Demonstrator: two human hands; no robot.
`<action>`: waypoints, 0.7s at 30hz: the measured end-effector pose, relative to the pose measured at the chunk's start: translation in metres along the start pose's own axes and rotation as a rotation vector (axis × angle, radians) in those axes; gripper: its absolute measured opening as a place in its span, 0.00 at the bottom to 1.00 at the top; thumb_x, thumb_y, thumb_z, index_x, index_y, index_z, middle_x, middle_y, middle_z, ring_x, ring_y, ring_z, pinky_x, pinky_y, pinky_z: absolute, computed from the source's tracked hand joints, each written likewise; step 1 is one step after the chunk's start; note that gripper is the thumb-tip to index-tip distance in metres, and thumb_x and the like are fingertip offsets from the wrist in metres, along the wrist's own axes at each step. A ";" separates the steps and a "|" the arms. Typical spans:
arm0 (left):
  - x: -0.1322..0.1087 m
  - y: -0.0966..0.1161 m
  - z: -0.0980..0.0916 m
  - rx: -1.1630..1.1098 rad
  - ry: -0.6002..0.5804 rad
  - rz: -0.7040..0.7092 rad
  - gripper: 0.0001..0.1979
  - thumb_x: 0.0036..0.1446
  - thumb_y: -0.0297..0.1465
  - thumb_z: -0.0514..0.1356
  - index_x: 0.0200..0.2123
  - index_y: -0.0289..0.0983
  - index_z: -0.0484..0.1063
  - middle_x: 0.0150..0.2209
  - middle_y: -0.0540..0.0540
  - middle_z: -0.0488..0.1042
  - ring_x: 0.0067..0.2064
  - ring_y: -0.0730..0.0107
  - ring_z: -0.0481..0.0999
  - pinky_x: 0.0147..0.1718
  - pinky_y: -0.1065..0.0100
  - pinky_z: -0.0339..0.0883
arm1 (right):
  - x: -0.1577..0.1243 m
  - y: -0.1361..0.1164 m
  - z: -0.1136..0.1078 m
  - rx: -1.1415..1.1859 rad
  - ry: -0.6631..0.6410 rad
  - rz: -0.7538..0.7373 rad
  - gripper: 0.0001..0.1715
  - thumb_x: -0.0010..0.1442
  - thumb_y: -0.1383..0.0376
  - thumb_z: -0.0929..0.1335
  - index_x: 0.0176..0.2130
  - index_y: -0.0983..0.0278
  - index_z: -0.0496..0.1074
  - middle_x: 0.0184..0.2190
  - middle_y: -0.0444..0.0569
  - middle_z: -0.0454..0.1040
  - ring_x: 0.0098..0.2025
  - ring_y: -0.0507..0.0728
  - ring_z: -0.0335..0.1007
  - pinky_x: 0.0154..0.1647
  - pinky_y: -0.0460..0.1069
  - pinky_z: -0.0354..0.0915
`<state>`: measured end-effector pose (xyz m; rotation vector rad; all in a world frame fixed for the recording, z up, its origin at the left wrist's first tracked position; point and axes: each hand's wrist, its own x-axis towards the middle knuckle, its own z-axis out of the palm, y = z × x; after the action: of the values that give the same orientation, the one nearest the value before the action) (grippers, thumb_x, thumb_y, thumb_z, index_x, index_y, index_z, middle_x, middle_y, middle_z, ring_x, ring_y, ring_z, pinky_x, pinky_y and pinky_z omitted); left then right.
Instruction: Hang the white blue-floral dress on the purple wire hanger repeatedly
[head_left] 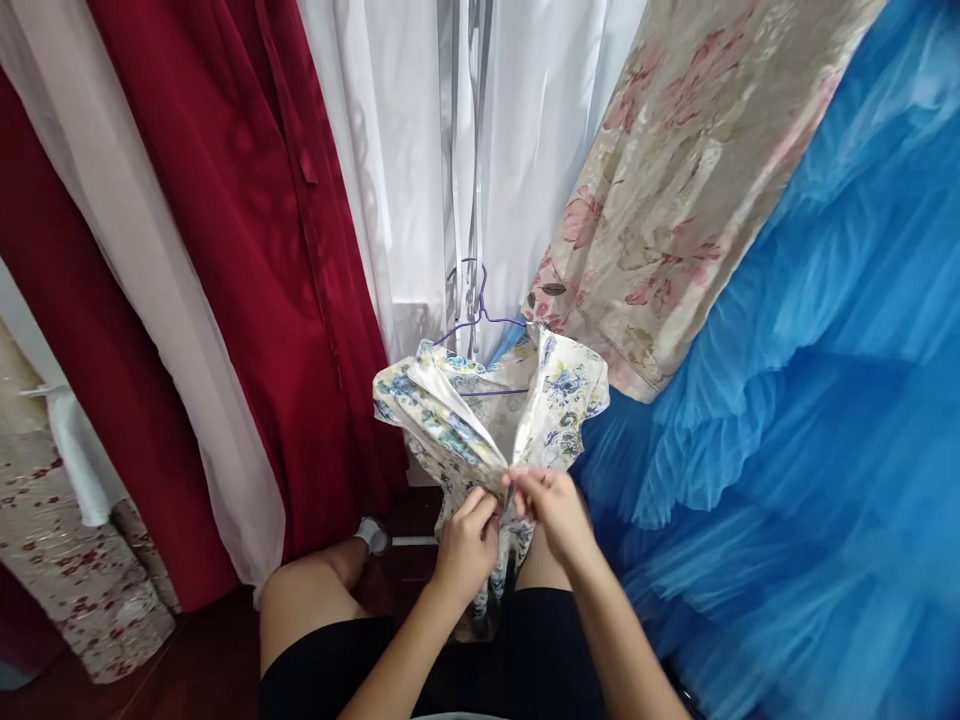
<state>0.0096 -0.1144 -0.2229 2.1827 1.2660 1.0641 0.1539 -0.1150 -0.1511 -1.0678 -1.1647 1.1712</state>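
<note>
A white dress with blue and yellow flowers hangs on a purple wire hanger in front of me. Its front lies open in a V, narrowing down to my fingers. My right hand pinches the fabric edge at the bottom of that V; any small fastener there is too small to make out. Just left and lower, my left hand is closed on the dress's other side. Below my hands the dress hangs down between my knees, partly hidden by them.
Long white cloth hangs behind the dress. Dark red gowns hang at the left. On the right are a beige gown with pink flowers and a bulky blue tulle skirt. A white shoe shows on the dark floor.
</note>
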 end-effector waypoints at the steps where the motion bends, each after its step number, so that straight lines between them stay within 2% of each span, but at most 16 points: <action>1: 0.004 0.005 -0.002 0.072 -0.069 0.019 0.12 0.63 0.26 0.50 0.38 0.44 0.72 0.42 0.41 0.74 0.41 0.57 0.78 0.40 0.61 0.68 | 0.016 -0.017 -0.005 0.005 0.018 -0.029 0.19 0.55 0.51 0.71 0.24 0.63 0.77 0.12 0.42 0.65 0.15 0.49 0.49 0.18 0.47 0.44; 3: 0.009 0.017 -0.007 0.235 -0.203 0.049 0.15 0.59 0.22 0.51 0.42 0.43 0.73 0.45 0.39 0.75 0.40 0.54 0.79 0.37 0.60 0.67 | 0.053 -0.057 -0.008 0.036 0.001 -0.093 0.17 0.52 0.54 0.72 0.23 0.65 0.75 0.13 0.41 0.64 0.16 0.48 0.48 0.17 0.47 0.42; 6: 0.013 0.030 -0.012 0.457 -0.398 0.083 0.23 0.51 0.17 0.54 0.48 0.40 0.73 0.50 0.35 0.75 0.41 0.50 0.80 0.35 0.59 0.67 | 0.101 -0.112 0.002 0.082 -0.016 -0.145 0.13 0.48 0.58 0.73 0.22 0.65 0.73 0.14 0.41 0.64 0.17 0.47 0.48 0.16 0.46 0.43; 7: 0.015 0.033 -0.014 0.504 -0.441 0.093 0.23 0.50 0.16 0.56 0.48 0.39 0.73 0.51 0.34 0.75 0.42 0.49 0.80 0.36 0.59 0.68 | 0.111 -0.124 0.008 0.097 -0.022 -0.151 0.11 0.47 0.60 0.72 0.22 0.65 0.73 0.14 0.42 0.64 0.17 0.47 0.49 0.16 0.45 0.43; 9: 0.022 0.035 -0.025 0.519 -0.471 0.125 0.17 0.52 0.19 0.58 0.44 0.39 0.74 0.47 0.36 0.77 0.43 0.50 0.80 0.37 0.60 0.68 | 0.118 -0.138 0.019 0.109 -0.028 -0.158 0.09 0.48 0.62 0.71 0.24 0.66 0.74 0.15 0.42 0.65 0.17 0.47 0.51 0.16 0.45 0.45; 10: 0.029 0.035 -0.034 0.488 -0.440 0.141 0.12 0.56 0.22 0.58 0.42 0.39 0.75 0.45 0.37 0.78 0.42 0.52 0.80 0.37 0.60 0.68 | 0.117 -0.139 0.023 0.104 -0.029 -0.162 0.09 0.49 0.62 0.70 0.25 0.66 0.74 0.15 0.42 0.66 0.17 0.47 0.52 0.17 0.44 0.46; 12: 0.049 0.036 -0.058 0.371 -0.275 0.159 0.07 0.63 0.28 0.56 0.41 0.40 0.74 0.39 0.42 0.79 0.38 0.57 0.79 0.37 0.62 0.68 | 0.108 -0.134 0.026 0.085 -0.022 -0.178 0.10 0.51 0.61 0.69 0.27 0.66 0.74 0.15 0.42 0.67 0.17 0.48 0.54 0.18 0.44 0.48; 15: 0.096 0.044 -0.100 0.174 0.108 0.178 0.14 0.69 0.33 0.52 0.55 0.41 0.68 0.35 0.47 0.78 0.34 0.64 0.77 0.35 0.65 0.67 | 0.095 -0.120 0.023 0.066 -0.018 -0.214 0.11 0.51 0.58 0.69 0.26 0.65 0.73 0.14 0.42 0.66 0.17 0.49 0.55 0.18 0.45 0.47; 16: 0.112 0.049 -0.111 0.133 0.201 0.222 0.17 0.70 0.33 0.51 0.60 0.41 0.65 0.35 0.47 0.78 0.34 0.65 0.76 0.36 0.66 0.66 | 0.093 -0.116 0.021 0.064 -0.020 -0.225 0.12 0.51 0.58 0.69 0.25 0.65 0.72 0.13 0.41 0.65 0.17 0.49 0.55 0.18 0.45 0.47; 17: 0.129 0.053 -0.119 0.099 0.241 0.278 0.18 0.71 0.33 0.51 0.61 0.42 0.65 0.37 0.47 0.78 0.35 0.65 0.77 0.36 0.66 0.66 | 0.092 -0.112 0.020 0.062 -0.024 -0.236 0.12 0.51 0.58 0.69 0.25 0.64 0.72 0.13 0.41 0.65 0.17 0.49 0.54 0.18 0.45 0.47; 19: 0.155 0.062 -0.127 0.107 0.250 0.378 0.12 0.70 0.32 0.52 0.50 0.39 0.73 0.37 0.46 0.78 0.37 0.65 0.76 0.37 0.66 0.66 | 0.095 -0.106 0.018 0.043 -0.026 -0.262 0.12 0.52 0.58 0.69 0.25 0.64 0.72 0.13 0.40 0.64 0.16 0.49 0.53 0.18 0.45 0.47; 21: 0.171 0.069 -0.129 0.148 0.266 0.439 0.09 0.68 0.30 0.54 0.38 0.37 0.74 0.35 0.46 0.77 0.36 0.65 0.75 0.37 0.66 0.65 | 0.101 -0.096 0.019 -0.038 0.005 -0.320 0.13 0.53 0.57 0.68 0.26 0.64 0.73 0.14 0.40 0.64 0.17 0.49 0.53 0.20 0.46 0.48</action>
<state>-0.0009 -0.0065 -0.0260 2.5734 1.0146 1.5137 0.1476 -0.0235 -0.0440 -0.8725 -1.3035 0.8986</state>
